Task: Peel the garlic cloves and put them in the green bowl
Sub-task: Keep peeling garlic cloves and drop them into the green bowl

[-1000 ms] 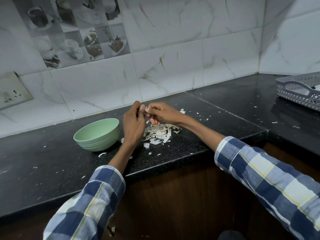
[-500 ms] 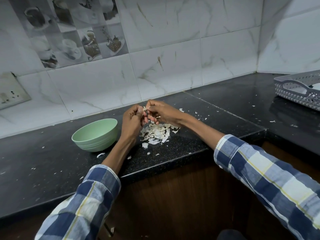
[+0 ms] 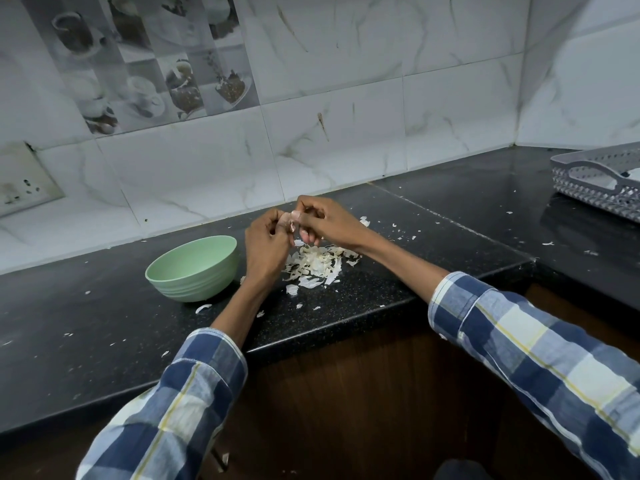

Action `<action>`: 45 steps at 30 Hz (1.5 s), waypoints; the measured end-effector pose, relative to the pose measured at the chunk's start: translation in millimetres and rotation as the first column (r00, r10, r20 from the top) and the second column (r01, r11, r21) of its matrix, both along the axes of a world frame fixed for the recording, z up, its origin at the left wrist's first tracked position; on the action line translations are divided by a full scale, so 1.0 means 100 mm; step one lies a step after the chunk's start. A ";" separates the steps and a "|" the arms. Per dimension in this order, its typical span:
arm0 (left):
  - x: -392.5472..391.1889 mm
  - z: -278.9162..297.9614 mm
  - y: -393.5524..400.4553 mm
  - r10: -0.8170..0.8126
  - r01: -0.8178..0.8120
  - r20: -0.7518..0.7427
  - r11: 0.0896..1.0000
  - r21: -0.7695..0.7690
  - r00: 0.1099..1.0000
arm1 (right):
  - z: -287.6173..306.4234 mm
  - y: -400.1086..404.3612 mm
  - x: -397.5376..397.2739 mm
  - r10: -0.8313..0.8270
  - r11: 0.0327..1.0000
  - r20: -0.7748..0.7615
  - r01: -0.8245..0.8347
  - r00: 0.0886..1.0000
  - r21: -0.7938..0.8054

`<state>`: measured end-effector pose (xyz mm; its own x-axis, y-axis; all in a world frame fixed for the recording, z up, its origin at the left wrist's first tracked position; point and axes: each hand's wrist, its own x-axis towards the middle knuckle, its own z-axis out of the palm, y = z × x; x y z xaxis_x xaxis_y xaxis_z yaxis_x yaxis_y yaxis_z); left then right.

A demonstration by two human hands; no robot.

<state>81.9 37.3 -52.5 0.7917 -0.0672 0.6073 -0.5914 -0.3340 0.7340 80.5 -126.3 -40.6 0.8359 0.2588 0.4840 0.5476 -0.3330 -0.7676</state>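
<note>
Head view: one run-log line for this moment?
phase: peeling | left hand + right hand: pinch garlic clove above peel pile | green bowl: left of hands, contents hidden

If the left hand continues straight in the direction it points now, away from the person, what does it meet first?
Probably the tiled wall. The left hand, holding a garlic clove with the right hand, points up and away over bare countertop. The green bowl sits to its left, seemingly outside that line; depth is unclear.

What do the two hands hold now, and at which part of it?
Both hold one garlic clove above the peel pile. The left hand grips its left side; the right hand pinches its top right. Their fingers hide most of it.
</note>
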 end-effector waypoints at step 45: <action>-0.01 0.05 0.06 -0.348 0.295 -0.210 0.923 -0.247 0.914 | 0.08 -0.06 0.02 0.212 0.974 -0.281 -0.180 0.936 0.138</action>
